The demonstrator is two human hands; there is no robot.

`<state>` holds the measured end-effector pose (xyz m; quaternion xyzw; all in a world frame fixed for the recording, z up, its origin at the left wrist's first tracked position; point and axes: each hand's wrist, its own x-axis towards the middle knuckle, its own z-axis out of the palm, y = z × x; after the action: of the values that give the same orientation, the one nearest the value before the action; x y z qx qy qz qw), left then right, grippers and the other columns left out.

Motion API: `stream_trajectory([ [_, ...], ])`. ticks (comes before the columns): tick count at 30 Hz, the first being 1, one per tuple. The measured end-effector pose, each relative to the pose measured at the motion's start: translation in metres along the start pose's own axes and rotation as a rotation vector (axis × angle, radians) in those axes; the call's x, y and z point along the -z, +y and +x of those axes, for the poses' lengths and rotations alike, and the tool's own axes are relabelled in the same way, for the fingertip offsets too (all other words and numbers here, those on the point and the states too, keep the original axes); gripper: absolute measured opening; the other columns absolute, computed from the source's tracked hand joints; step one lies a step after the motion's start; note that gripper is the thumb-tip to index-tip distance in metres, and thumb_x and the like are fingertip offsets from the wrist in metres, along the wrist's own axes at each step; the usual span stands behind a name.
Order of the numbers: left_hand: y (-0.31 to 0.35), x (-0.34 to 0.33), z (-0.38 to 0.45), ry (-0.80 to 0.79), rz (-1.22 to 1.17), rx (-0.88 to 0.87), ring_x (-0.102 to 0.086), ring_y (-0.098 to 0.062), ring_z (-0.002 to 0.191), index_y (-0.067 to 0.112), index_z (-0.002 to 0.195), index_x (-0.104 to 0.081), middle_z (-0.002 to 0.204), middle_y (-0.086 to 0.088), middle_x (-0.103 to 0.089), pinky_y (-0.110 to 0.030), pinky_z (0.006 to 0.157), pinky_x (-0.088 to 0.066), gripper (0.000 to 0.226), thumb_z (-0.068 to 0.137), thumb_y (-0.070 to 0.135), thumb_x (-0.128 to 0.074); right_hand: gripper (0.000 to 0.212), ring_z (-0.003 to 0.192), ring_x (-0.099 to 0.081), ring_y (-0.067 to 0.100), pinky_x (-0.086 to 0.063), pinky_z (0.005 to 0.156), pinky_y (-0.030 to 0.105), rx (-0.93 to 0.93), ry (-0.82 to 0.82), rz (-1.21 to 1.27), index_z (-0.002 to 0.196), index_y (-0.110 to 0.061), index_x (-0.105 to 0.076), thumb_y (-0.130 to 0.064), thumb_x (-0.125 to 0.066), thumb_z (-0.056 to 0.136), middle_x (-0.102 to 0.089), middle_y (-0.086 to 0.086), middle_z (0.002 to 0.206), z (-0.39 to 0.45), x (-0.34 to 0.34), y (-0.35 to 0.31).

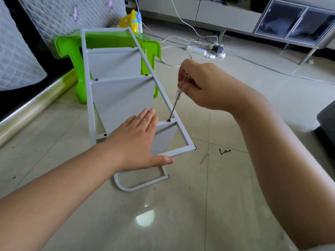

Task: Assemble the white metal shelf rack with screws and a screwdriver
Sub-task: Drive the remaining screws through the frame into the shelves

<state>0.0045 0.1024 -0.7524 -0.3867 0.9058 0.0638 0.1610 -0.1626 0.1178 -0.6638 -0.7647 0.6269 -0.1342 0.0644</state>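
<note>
Two hands (135, 140) (204, 84); no legible writing.

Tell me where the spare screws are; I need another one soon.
In the head view, the spare screws lie loose on the floor tile, just right of the white rack's near corner, below the right hand.

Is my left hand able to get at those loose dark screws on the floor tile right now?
Probably yes: the left hand lies flat on the white metal shelf rack, and only bare tile separates it from the loose dark screws.
</note>
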Motion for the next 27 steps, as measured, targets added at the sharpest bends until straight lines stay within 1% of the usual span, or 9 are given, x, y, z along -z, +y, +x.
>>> stream_trajectory([
  [3, -0.002, -0.005, 0.000, 0.045, 0.013, 0.016, 0.023, -0.016, 0.140, 0.007, 0.143, 0.023, 0.151, -0.008, 0.028, -0.029, 0.113, 0.010, 0.115, 0.058, 0.083, 0.009, 0.020, 0.060, -0.036, 0.018, -0.028, 0.054, 0.028, -0.019, 0.018, -0.079, 0.089, -0.006, -0.052, -0.024, -0.047, 0.094, -0.038, -0.006, 0.061, 0.001, 0.000, -0.004],
  [8, -0.001, -0.008, 0.001, 0.113, -0.023, 0.018, 0.018, -0.015, 0.142, 0.007, 0.145, 0.019, 0.153, -0.008, 0.022, -0.027, 0.112, 0.010, 0.117, 0.049, 0.073, 0.021, 0.036, 0.066, -0.038, 0.024, -0.022, 0.047, 0.025, -0.258, 0.074, -0.155, 0.057, -0.011, -0.034, -0.024, -0.045, 0.088, -0.034, 0.002, 0.059, 0.010, -0.005, -0.007],
  [10, -0.001, -0.009, 0.000, 0.124, -0.032, 0.020, 0.016, -0.015, 0.142, 0.007, 0.145, 0.018, 0.154, -0.007, 0.020, -0.027, 0.112, 0.010, 0.117, 0.049, 0.073, 0.020, 0.028, 0.065, -0.041, 0.025, -0.025, 0.048, 0.025, -0.283, 0.106, -0.197, 0.064, -0.007, -0.042, -0.022, -0.043, 0.088, -0.040, 0.004, 0.064, 0.012, -0.007, -0.006],
  [12, -0.002, -0.009, 0.002, 0.141, -0.040, 0.019, 0.014, -0.015, 0.143, 0.007, 0.145, 0.018, 0.154, -0.006, 0.019, -0.027, 0.112, 0.010, 0.117, 0.048, 0.074, 0.020, 0.020, 0.080, -0.051, 0.030, -0.039, 0.059, 0.030, -0.180, 0.126, -0.209, 0.094, -0.005, -0.054, -0.020, -0.041, 0.091, -0.057, 0.009, 0.080, 0.010, -0.010, -0.006],
  [14, -0.003, -0.010, 0.003, 0.149, -0.048, 0.016, 0.016, -0.015, 0.142, 0.008, 0.145, 0.018, 0.154, -0.006, 0.020, -0.026, 0.111, 0.011, 0.118, 0.048, 0.074, 0.019, 0.026, 0.085, -0.053, 0.028, -0.043, 0.070, 0.034, -0.045, 0.102, -0.172, 0.116, -0.009, -0.050, -0.019, -0.043, 0.092, -0.059, 0.006, 0.085, 0.005, -0.011, -0.008],
  [17, -0.004, -0.011, 0.004, 0.147, -0.063, 0.009, 0.027, -0.012, 0.138, 0.009, 0.144, 0.022, 0.152, -0.005, 0.028, -0.026, 0.107, 0.017, 0.122, 0.044, 0.079, 0.020, 0.024, 0.078, -0.044, 0.021, -0.034, 0.065, 0.033, 0.038, 0.029, -0.219, 0.110, -0.007, -0.049, -0.024, -0.047, 0.092, -0.046, -0.002, 0.076, -0.001, -0.009, -0.007],
  [20, -0.005, -0.012, 0.005, 0.154, -0.058, -0.002, 0.037, -0.006, 0.125, 0.009, 0.143, 0.024, 0.150, -0.004, 0.032, -0.026, 0.103, 0.019, 0.135, 0.030, 0.082, 0.038, 0.019, 0.075, -0.042, 0.022, -0.025, 0.059, 0.033, 0.020, -0.047, -0.155, 0.103, -0.003, -0.049, -0.013, -0.042, 0.089, -0.044, 0.000, 0.070, -0.005, -0.001, -0.003],
  [23, -0.006, -0.011, 0.004, 0.159, -0.059, 0.002, 0.038, -0.006, 0.122, 0.009, 0.143, 0.025, 0.149, -0.004, 0.033, -0.026, 0.103, 0.020, 0.135, 0.029, 0.079, 0.042, 0.020, 0.076, -0.045, 0.017, -0.033, 0.065, 0.028, 0.052, -0.070, -0.159, 0.105, -0.004, -0.057, -0.009, -0.043, 0.091, -0.053, 0.002, 0.080, -0.006, 0.002, 0.000],
  [27, -0.004, -0.010, 0.003, 0.143, -0.052, 0.003, 0.037, -0.009, 0.128, 0.009, 0.143, 0.024, 0.147, -0.003, 0.036, -0.026, 0.103, 0.020, 0.126, 0.040, 0.082, 0.025, 0.017, 0.051, -0.057, 0.017, -0.046, 0.059, 0.021, 0.012, -0.063, -0.142, 0.094, -0.004, -0.062, -0.014, -0.048, 0.092, -0.048, -0.008, 0.056, -0.003, 0.008, -0.002],
])
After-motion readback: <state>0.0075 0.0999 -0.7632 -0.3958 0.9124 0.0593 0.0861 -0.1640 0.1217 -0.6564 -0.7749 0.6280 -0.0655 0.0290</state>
